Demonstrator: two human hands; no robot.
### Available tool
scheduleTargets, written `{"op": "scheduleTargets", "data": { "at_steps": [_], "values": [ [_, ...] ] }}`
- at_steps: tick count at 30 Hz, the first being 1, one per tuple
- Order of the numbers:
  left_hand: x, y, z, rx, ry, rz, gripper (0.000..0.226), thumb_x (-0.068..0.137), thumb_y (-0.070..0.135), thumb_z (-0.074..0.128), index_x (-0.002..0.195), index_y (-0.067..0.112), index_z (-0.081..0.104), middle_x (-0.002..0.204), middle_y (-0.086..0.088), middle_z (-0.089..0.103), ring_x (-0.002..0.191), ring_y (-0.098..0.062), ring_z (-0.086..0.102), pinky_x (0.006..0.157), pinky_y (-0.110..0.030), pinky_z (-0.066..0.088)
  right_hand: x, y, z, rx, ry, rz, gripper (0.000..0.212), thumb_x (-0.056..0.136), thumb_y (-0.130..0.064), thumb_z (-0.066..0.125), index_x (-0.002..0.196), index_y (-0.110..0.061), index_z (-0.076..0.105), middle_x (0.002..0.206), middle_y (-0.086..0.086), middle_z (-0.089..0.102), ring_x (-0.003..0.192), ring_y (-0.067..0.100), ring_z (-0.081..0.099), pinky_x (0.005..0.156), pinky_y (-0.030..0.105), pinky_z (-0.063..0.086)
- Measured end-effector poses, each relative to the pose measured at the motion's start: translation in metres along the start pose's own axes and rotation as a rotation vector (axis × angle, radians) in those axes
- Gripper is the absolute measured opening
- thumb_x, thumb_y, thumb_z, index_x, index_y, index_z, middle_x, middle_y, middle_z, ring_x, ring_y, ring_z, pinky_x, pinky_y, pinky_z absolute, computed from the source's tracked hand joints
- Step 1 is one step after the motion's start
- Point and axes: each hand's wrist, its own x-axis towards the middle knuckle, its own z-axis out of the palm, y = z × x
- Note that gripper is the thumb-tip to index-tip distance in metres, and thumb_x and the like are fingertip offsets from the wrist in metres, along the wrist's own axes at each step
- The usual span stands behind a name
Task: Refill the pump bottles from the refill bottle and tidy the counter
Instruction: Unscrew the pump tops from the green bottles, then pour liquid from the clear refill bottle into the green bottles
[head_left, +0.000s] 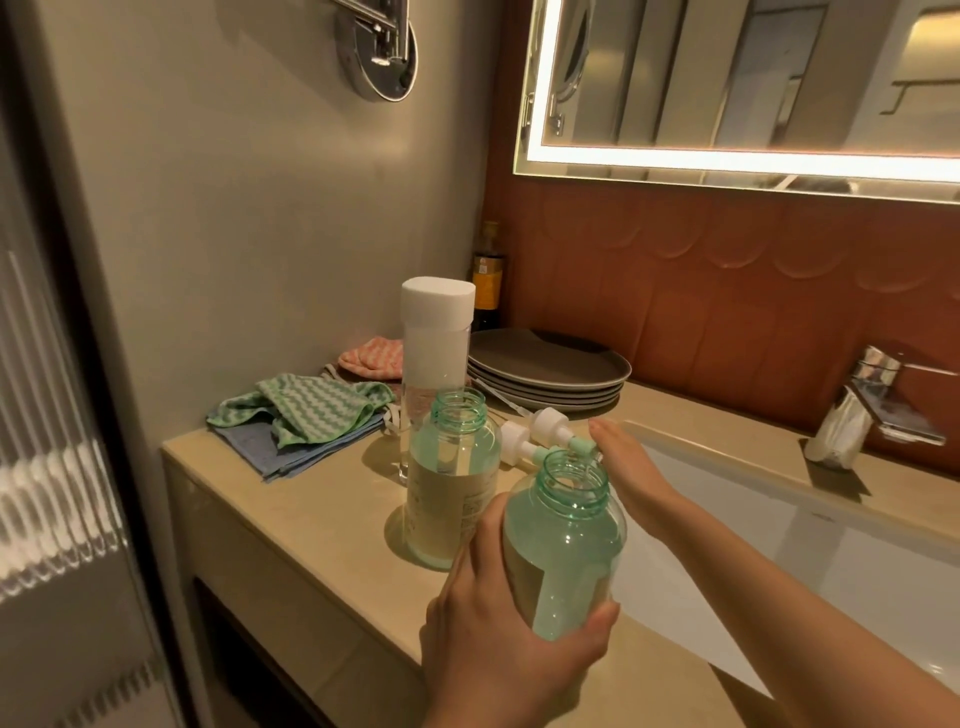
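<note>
Obs.: left hand (498, 639) grips the near green pump bottle (563, 551), fingers and thumb curled round its lower body. The bottle is upright, its neck open with no pump fitted, at the front of the worktop (311, 525) just beside the sink (779, 551). Cannot tell whether its base rests on the surface.

Right hand (623, 467) is flat with fingers straight, holding nothing. It lies next to two white pump heads (545, 423) lying on their sides; contact with them unclear.

Second green pump bottle (449, 483) stands on the worktop, also uncapped, part full. Close behind it stands the tall clear refill bottle (436, 338), white cap on.

Further back: stack of dark plates (550, 371) and a dark bottle with yellow label (488, 283) in the corner. Left of the bottles: green cloth (306, 410) on a folded blue cloth (275, 454), pink cloth (371, 356) behind. Tap (857, 410) at the far side of the sink.
</note>
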Motion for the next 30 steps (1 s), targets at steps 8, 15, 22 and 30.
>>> {"op": "scheduleTargets", "data": {
  "at_steps": [8,15,22,30],
  "values": [
    [0.000,0.000,-0.001,0.004,-0.010,-0.038,0.096,0.039,0.083,0.043,0.116,0.061,-0.009,0.134,0.026,0.037,0.119,-0.006,0.044,0.097,-0.027,0.040,-0.002,-0.002,0.006,0.165,-0.052,0.050,0.062,0.097,-0.054,0.028,0.149,-0.019,0.024,0.156,0.003,0.022,0.141,0.022,0.024,0.116,0.044,0.018],
    [-0.001,0.000,-0.001,-0.029,-0.023,-0.043,0.104,0.044,0.086,0.054,0.121,0.059,-0.011,0.140,0.024,0.029,0.124,-0.005,0.036,0.102,-0.030,0.035,-0.032,-0.037,-0.012,0.212,-0.033,-0.158,0.051,0.099,-0.045,0.029,0.139,-0.016,0.043,0.143,0.003,0.044,0.130,0.019,0.042,0.105,0.032,0.032],
    [-0.001,-0.002,0.003,-0.097,-0.011,-0.049,0.109,0.049,0.078,0.067,0.135,0.048,0.007,0.138,0.017,0.034,0.112,-0.004,0.034,0.102,-0.031,0.036,-0.080,-0.091,-0.031,0.122,-0.173,-0.312,0.041,0.096,-0.046,0.030,0.112,-0.024,0.060,0.119,0.002,0.064,0.108,0.017,0.062,0.097,0.034,0.047],
    [0.001,-0.004,0.004,-0.096,0.058,-0.027,0.123,0.031,0.092,0.052,0.136,0.040,0.017,0.126,0.015,0.035,0.123,-0.009,0.037,0.102,-0.034,0.038,-0.100,-0.147,-0.026,-0.223,-0.195,-0.488,0.037,0.093,-0.040,0.049,0.124,-0.021,0.054,0.119,-0.004,0.061,0.106,0.009,0.059,0.099,0.035,0.046]
  ]
}}
